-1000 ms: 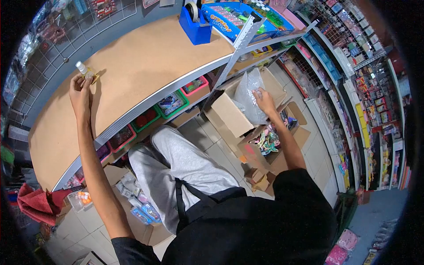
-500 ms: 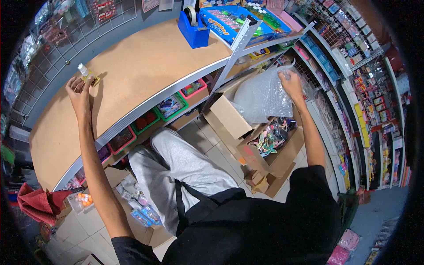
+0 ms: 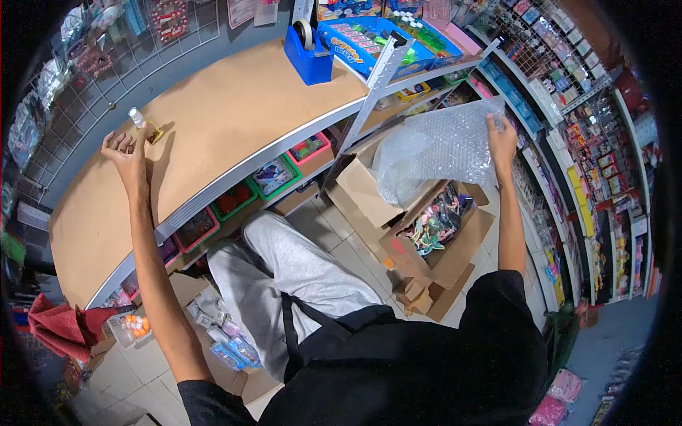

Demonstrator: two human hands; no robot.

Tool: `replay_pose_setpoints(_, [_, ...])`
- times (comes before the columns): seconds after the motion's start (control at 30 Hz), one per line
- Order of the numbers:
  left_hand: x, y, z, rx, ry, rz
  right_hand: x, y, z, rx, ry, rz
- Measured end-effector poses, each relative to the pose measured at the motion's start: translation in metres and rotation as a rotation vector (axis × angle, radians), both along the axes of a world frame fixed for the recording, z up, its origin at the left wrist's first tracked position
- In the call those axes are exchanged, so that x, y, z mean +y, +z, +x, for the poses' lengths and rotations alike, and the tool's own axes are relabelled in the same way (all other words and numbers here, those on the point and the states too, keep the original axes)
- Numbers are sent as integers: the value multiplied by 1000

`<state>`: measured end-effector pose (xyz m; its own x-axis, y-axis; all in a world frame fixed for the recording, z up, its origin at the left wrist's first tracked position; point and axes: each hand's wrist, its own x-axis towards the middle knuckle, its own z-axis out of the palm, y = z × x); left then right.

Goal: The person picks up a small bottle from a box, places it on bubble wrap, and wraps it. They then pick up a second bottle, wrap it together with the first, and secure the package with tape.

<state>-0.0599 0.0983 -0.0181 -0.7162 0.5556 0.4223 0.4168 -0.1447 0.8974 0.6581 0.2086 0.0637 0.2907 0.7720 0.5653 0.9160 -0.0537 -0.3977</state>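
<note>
My right hand (image 3: 503,144) is closed on the edge of a sheet of clear bubble wrap (image 3: 440,145), which stretches out to the left over an open cardboard box (image 3: 366,190). On the brown counter (image 3: 234,106), my left hand (image 3: 128,157) has loosely curled fingers spread apart with nothing between them. Its thumb overlaps a small bottle (image 3: 154,133) with a white cap and yellow liquid, which stands upright on the counter. Below the bubble wrap, a second open box (image 3: 465,248) contains colourful packaged items (image 3: 435,226).
A blue tape dispenser (image 3: 310,60) and a blue display box (image 3: 355,44) stand farther along the counter. Coloured baskets (image 3: 273,177) fill the shelf underneath. Merchandise racks (image 3: 604,170) line the right side. A red cloth (image 3: 64,330) hangs at lower left.
My right hand has moved to the right, drawing the bubble wrap out flatter and wider. My left hand stays beside the bottle. The view has shifted slightly.
</note>
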Motion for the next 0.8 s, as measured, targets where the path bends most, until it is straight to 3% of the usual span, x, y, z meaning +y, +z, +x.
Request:
replay_pose_setpoints(0.1, [1,-2,-4,21,42,44,-9,20,2,49,84,134])
replay_pose_setpoints(0.3, [-9,11,10,458,384,201,-42,62,-69,156,274,434])
replay_pose_setpoints(0.4, [-19,26,29,703,249,278,-80,75,-147,75,296,416])
replay_pose_setpoints(0.47, [-24,38,55,692,-44,307,-100,74,-195,-41,397,344])
replay_pose_setpoints(0.53, [-38,54,86,615,-443,133,-112,62,-246,-12,665,378])
replay_pose_setpoints(0.6, [-46,68,133,300,-744,228,-116,42,-298,-15,842,331])
replay_pose_setpoints(0.67, [-64,89,182,-143,-856,315,-122,30,-348,-2,982,174])
replay_pose_setpoints(0.77, [-70,101,187,-104,-684,-135,-126,0,-400,-1,1142,24])
replay_pose_setpoints(0.8, [-72,102,179,-196,-652,-150,-129,-4,-411,-35,1154,-6])
